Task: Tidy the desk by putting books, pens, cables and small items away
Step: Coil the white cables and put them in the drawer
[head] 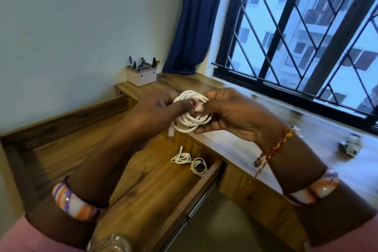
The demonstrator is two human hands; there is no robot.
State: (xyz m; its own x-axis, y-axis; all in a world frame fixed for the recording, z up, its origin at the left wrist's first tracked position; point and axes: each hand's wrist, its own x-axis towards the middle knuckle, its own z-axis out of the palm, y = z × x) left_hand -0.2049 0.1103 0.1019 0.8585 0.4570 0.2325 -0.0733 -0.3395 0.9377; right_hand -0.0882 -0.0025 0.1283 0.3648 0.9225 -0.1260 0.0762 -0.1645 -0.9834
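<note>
**Both hands hold a coiled white cable above the open drawer**

The wooden desk (235,145) runs along the window (306,37), and its near edge goes diagonally from the far left corner toward the lower right. Below this edge the drawer (155,186) is pulled out wide; its wooden bottom is mostly bare, and its front edge with the metal rail lies at the lower middle. To the left a low wooden ledge borders the drawer side, with the pale wall behind it. A dark blue curtain (196,18) hangs in the corner, and a pen holder (141,75) with several pens stands on the far end of the desk, well apart from the hands.

The white cable coil (191,111) is in the air between the two hands, above the far part of the drawer. The left hand (155,112) grips the coil from the left with curled fingers. The right hand (231,114) holds it from the right, and its fingertips pinch the cable near a white plug at the middle of the coil. Two smaller coiled cables (189,161) lie inside the drawer, near its right side, below the hands.

A crumpled paper (349,146) lies on the desk at the right. The picture is blurred there. At the bottom edge a clear plastic object (111,242) is cut off, and I cannot tell what it is.
</note>
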